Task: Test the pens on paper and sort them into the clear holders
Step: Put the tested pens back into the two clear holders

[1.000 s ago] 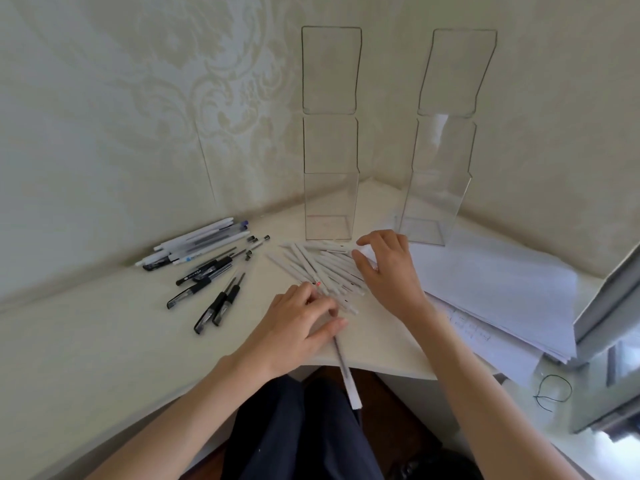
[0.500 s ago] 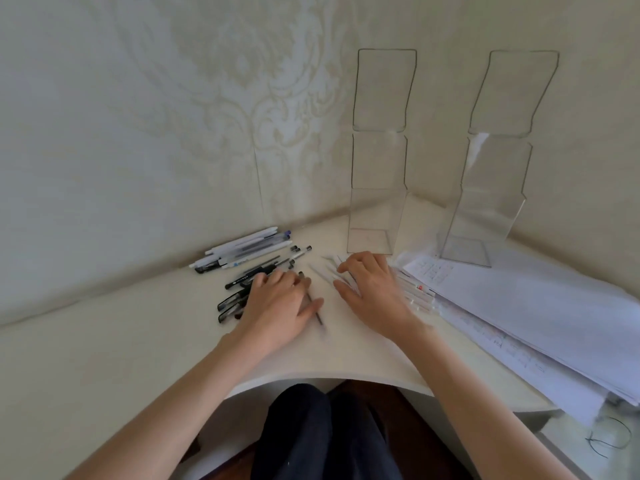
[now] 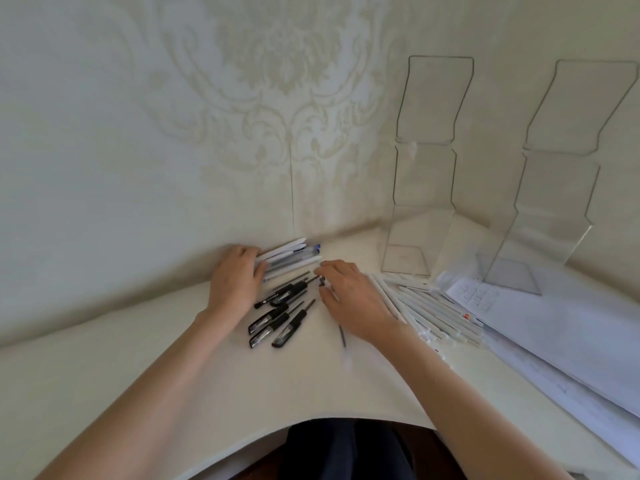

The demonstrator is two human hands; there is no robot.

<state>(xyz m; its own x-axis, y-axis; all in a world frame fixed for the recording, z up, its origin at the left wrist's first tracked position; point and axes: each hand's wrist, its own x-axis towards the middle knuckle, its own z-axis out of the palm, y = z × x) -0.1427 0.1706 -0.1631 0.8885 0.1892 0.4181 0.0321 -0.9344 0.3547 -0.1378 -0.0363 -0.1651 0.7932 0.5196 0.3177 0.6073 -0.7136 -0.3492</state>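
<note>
My left hand (image 3: 234,280) lies palm down on the desk, its fingers bent against the near ends of a bundle of white and clear pens (image 3: 294,256) by the wall. My right hand (image 3: 353,301) is flat with fingers spread, fingertips at the tips of several black pens (image 3: 280,315) lying between both hands. Neither hand lifts anything. A row of white pens (image 3: 436,315) lies to the right of my right wrist. One thin dark pen (image 3: 343,336) lies alone near that wrist. Two tall clear holders (image 3: 424,174) (image 3: 561,188) stand empty in the corner.
Sheets of paper (image 3: 561,334) are stacked at the right, partly under the right holder and the white pens. The wallpapered wall rises just behind the pens. The desk's curved front edge (image 3: 242,441) runs close to my lap.
Both hands have moved left, off the row of white pens, to the black pens and the bundle by the wall. The view has shifted left with them.
</note>
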